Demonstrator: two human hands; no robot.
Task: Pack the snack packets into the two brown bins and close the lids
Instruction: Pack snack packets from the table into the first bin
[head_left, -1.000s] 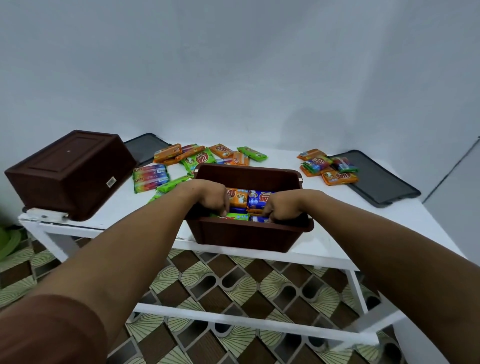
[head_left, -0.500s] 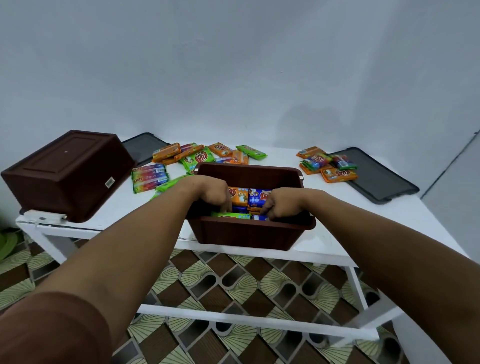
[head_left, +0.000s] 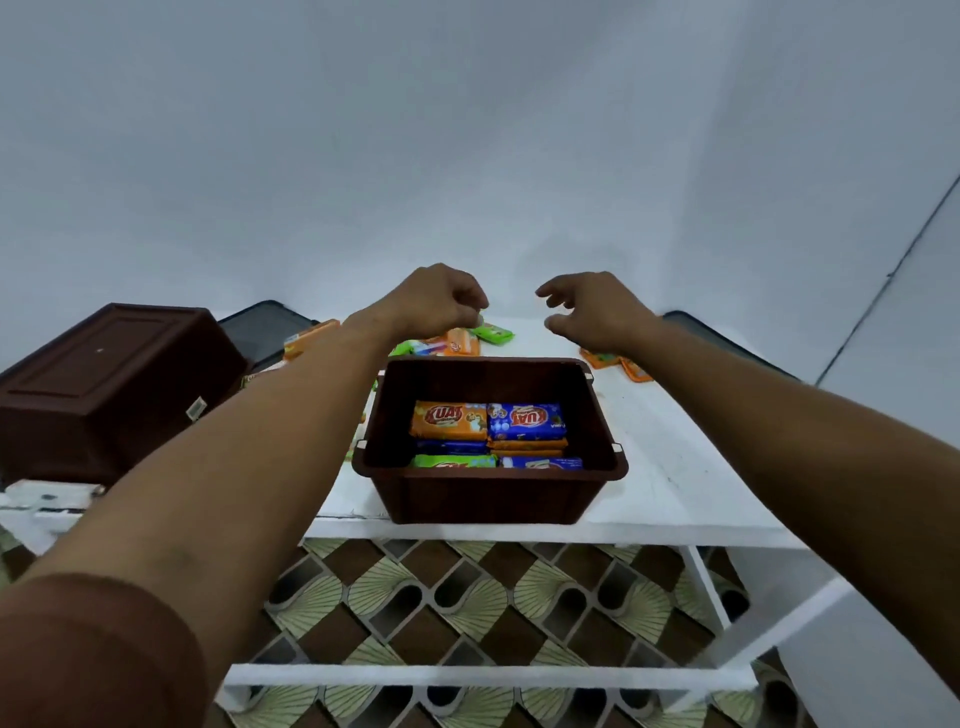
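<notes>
An open brown bin (head_left: 488, 499) stands at the table's front edge, holding orange, blue and green snack packets (head_left: 488, 421) in rows. Beyond it my left hand (head_left: 436, 301) hovers with curled fingers over loose packets (head_left: 460, 340) on the table; whether it touches one I cannot tell. My right hand (head_left: 587, 309) hangs in the air with fingers spread, holding nothing. More orange packets (head_left: 615, 364) lie partly hidden under my right forearm. A second brown bin (head_left: 109, 384) lies upside down at the left.
Two dark lids lie flat at the back, one at the left (head_left: 260, 327) and one at the right (head_left: 722, 343), both partly hidden by my arms. The white table (head_left: 670, 478) ends just in front of the open bin; patterned floor shows below.
Both hands have come out of the open bin and moved forward past its far rim, over the loose packets. The camera has tilted, so the bin's contents now show.
</notes>
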